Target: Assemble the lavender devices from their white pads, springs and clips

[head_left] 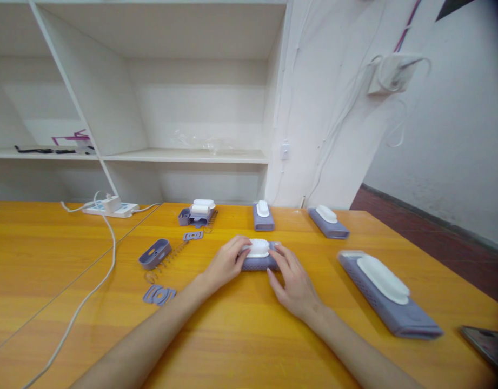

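In front of me on the table lies a purple-grey plastic case (257, 264) with a white oval piece (258, 248) on its top. My left hand (228, 261) is closed around the case's left end, its fingers reaching the white piece. At the right end, my right hand (292, 278) has its fingers on the case and its thumb by the front edge. To the left are a purple-grey oval shell (155, 254), a long thin coil spring (171, 256) and flat cut-out purple pieces (159, 295).
Similar cases with white tops stand at the back (264, 221), the back right (329, 224) and the right (390, 294). A parts cluster (198, 213) sits at the back left. A power strip (111, 207) trails a white cable (86, 302). A phone (486, 346) lies at lower right.
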{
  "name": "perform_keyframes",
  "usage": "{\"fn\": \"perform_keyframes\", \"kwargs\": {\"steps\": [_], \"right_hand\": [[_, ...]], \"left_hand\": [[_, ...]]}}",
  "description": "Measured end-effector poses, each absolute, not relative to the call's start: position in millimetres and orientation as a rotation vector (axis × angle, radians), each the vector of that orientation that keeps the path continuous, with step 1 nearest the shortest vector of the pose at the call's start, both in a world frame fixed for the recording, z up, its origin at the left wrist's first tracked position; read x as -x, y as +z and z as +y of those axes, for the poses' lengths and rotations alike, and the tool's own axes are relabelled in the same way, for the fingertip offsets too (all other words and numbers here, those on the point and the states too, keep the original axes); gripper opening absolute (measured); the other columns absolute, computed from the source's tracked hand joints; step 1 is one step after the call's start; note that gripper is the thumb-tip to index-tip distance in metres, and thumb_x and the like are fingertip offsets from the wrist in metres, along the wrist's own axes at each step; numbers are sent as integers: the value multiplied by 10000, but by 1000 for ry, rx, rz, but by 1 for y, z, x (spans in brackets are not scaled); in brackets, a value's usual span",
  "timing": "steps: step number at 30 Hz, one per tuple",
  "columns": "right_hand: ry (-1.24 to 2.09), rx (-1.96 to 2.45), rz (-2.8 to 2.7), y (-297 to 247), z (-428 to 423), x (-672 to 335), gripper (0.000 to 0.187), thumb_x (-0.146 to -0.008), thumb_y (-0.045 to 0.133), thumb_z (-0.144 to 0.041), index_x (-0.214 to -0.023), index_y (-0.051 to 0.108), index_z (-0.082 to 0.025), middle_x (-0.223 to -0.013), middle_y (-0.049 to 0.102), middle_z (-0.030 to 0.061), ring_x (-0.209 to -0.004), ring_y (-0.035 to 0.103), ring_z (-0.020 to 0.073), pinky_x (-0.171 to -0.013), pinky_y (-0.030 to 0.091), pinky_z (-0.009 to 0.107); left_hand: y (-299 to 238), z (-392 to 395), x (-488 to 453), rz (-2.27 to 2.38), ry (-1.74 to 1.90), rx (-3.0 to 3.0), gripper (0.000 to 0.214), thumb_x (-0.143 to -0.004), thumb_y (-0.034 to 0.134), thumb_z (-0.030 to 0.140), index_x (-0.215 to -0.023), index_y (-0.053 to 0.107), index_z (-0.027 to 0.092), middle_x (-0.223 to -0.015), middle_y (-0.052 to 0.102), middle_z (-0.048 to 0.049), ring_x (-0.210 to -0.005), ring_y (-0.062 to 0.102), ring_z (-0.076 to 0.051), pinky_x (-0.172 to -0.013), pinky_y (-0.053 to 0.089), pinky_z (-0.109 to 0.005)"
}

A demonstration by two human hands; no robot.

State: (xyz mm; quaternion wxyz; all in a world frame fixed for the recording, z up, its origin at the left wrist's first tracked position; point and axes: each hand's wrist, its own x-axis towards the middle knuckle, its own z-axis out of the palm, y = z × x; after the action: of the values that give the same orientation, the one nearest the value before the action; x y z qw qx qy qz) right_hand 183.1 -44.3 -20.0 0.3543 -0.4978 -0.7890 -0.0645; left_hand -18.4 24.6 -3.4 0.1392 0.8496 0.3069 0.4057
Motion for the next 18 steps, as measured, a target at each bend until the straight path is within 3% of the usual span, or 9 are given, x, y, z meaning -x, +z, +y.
{"fn": "perform_keyframes", "kwargs": {"steps": [7,12,18], "right_hand": [[-117,1334,-1971,-23,-43,-183,447,-857,457,-235,-1293,391,-160,-1325,384,153,-1241,382,266,-1030,360,438],[-121,1420,-1955,-28,-38,-187,570,-839,502,-287,-1359,315,-150,-1362,374,156,-1242,372,286,-1010,365,468],[-101,1367,-1922,-20,-42,-189,352,-832,526,-300,-1165,528,-187,-1053,590,103,-1013,531,262,-914,418,465]], "left_hand": [[-11,23,18,1110,1220,-2566,236,-904,399,273,-1109,486,195,-1098,566,-91,-1044,522,-204,-912,424,-350],[-15,23,19,1553,1239,-2656,302,-877,454,396,-1062,514,165,-943,621,-86,-919,555,-238,-871,406,-413],[-15,23,19,1631,1185,-2588,245,-919,370,307,-1079,519,197,-1028,639,-63,-983,563,-211,-1011,272,-453]]}}
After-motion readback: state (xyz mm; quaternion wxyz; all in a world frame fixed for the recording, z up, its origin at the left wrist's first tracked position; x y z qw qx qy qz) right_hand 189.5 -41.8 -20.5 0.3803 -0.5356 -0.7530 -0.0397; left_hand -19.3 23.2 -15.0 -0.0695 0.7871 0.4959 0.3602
